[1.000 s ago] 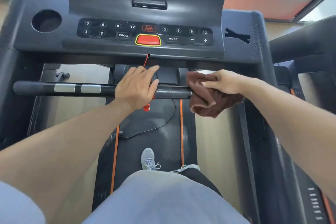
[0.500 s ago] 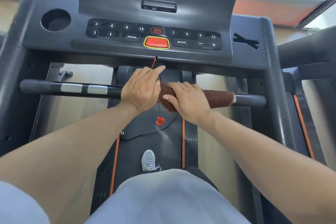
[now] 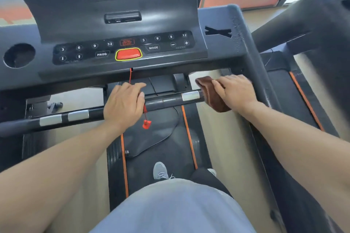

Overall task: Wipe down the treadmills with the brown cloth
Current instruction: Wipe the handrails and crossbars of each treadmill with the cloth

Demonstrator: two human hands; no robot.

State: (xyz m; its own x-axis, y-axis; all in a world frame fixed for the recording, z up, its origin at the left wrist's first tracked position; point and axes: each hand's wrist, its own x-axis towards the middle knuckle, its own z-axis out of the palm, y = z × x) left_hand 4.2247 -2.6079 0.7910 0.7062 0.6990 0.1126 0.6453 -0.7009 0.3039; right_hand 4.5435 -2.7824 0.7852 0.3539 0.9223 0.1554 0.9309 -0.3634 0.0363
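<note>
Your right hand's fingers (image 3: 225,83) lay curled over the brown cloth (image 3: 212,94), clamping it around the right end of the handlebar (image 3: 166,100), just beside the treadmill's right upright (image 3: 251,66). Part of the cloth hung below the bar; its upper fold stood proud above it. The right hand (image 3: 236,91) covered most of the cloth. Your left hand's fingers (image 3: 136,89) were wrapped over the middle of the same bar and held it, with the red safety cord (image 3: 130,75) running down just beside them to its clip (image 3: 146,124), which dangled below the bar.

Advice for this stroke: keep the cloth wrapped fully round the bar so the underside gets wiped too, press evenly, and carry on right into the joint with the upright, where grime likely gathers. Leave the left hand as a brace, but it will need shifting before the middle and left stretches, including the silver sensor plates (image 3: 64,118), can be done. Mind the cord; a snag could pull the clip.

Against half a second before: the cloth was then laid lengthwise along the bar with the right hand close to the left. It had since slid outward to the bar's right end and bunched. The left hand had not moved. The console (image 3: 123,47) sat higher in view then.
</note>
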